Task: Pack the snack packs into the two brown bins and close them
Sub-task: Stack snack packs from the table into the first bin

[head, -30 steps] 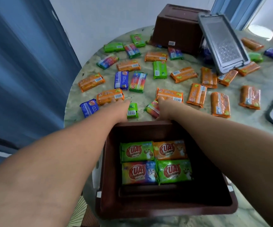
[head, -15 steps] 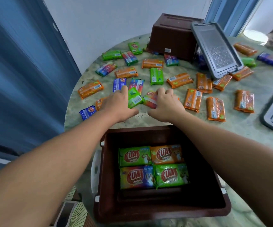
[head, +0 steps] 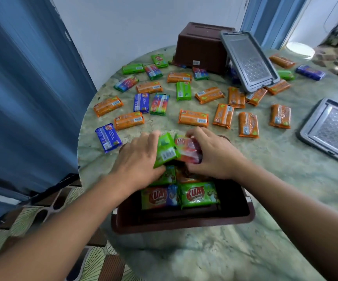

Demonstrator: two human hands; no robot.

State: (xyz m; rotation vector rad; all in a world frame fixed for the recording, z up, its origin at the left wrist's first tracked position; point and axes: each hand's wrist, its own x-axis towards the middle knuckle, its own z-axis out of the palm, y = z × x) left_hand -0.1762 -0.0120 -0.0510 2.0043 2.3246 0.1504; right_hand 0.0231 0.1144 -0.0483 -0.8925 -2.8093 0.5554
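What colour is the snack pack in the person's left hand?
Green, with a white barcode label; the left hand holds the green pack, seen in the head view.

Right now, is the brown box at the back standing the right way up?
No, the far brown bin sits upside down on the table, its base facing up.

An open bin (head: 184, 222) sat at the near edge of a round table (head: 265, 199), four snack packs (head: 198, 194) lying flat inside. Both hands (head: 137, 159) met above its far rim, each holding a pack. Beyond them loose packs (head: 193, 118) lay scattered. At the far side stood an upturned bin (head: 200, 49), a lid (head: 249, 61) leaning against its right; another lid (head: 330, 130) lay at the table's right.
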